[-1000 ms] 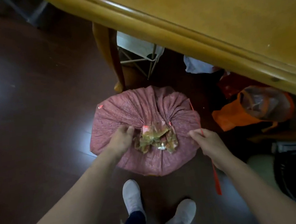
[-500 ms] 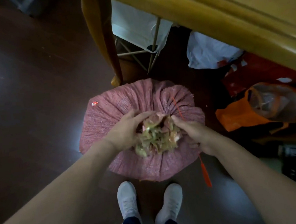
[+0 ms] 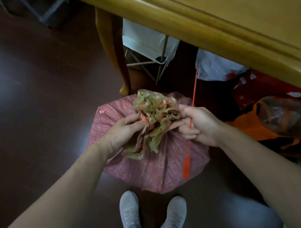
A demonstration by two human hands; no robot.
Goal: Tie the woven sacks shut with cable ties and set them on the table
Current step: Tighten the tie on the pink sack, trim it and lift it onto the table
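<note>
Fingers of the left hand curl around the gathered mouth of the pink woven sack at frame centre. Those of the right hand are curled too, clamping the orange cable tie — its head hanging down over the sack. We find the sack on the dark floor, below the wooden table at upper right.

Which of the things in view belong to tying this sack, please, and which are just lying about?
For the job: pink woven sack, its gathered mouth gripped by the left hand, orange cable tie held in the right hand, wooden table.
Lying about: orange bag, white bag, cloth-covered frame.
</note>
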